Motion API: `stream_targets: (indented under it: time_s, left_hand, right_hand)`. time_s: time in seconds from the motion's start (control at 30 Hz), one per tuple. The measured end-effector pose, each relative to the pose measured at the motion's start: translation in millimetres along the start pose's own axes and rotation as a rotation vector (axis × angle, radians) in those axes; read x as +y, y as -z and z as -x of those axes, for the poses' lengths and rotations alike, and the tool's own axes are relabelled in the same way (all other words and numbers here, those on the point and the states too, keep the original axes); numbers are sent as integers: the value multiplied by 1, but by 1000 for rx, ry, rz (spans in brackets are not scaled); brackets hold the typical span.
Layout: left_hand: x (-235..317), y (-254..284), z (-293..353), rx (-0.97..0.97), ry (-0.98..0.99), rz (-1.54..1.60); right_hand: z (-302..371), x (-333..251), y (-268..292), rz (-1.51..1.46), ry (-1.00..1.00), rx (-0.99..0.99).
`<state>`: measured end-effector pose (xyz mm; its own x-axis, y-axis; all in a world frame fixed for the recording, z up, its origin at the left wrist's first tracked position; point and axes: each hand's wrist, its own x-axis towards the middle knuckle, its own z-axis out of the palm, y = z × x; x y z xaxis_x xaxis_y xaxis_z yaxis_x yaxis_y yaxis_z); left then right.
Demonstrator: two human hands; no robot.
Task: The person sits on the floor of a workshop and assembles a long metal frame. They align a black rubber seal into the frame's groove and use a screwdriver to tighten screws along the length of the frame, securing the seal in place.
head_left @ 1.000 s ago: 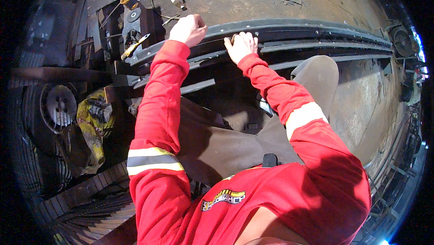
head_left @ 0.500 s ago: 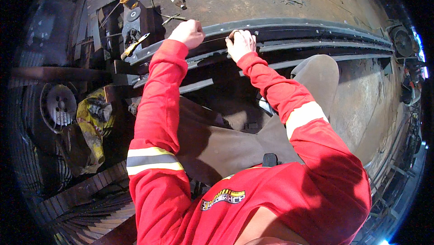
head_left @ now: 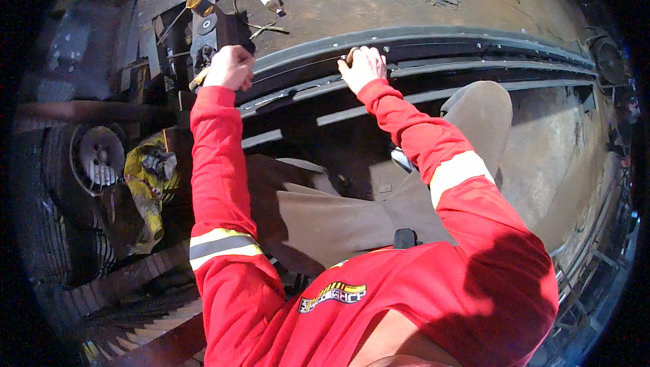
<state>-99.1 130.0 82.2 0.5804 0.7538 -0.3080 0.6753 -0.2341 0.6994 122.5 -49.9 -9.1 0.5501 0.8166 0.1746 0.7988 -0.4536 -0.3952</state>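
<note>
A thin pale line, like a string or wire (head_left: 298,69), runs taut between my two hands over the dark metal bars (head_left: 433,52). My left hand (head_left: 232,68) is closed in a pinch on one end, by the left ends of the bars. In my right hand (head_left: 365,69) the fingers are curled round a small dark brown rounded piece (head_left: 351,56), from which the line seems to come. What exactly that piece is, I cannot make out. The hand rests at the bars' edge.
Beyond my left hand lie a tan-capped jar (head_left: 200,5), a grey disc (head_left: 207,25) and a white-labelled bottle (head_left: 271,1). A stained yellow cloth (head_left: 145,184) hangs at the left near a round metal wheel (head_left: 98,157). My knee (head_left: 481,113) is close to the bars.
My left hand has moved left and slightly nearer me, drawing a longer stretch of line away from my right hand. The right hand stays nearly in place.
</note>
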Motion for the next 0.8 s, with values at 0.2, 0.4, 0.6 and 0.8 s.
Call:
stream_targets:
  time_s: [0.2,0.4,0.6,0.8]
  left_hand:
    - [-34,31,29,198,127,16]
    - [-67,43,30,273,165,612]
    - [-93,33,22,302,248,462]
    - [-111,16,28,409,386,329]
  right_hand:
    - [-2,6,-11,-18,70,117]
    - [-1,2,-2,-113,40,148]
    - [-2,2,-1,-32,-8,-11]
    - [0,-2,4,-60,-11,69]
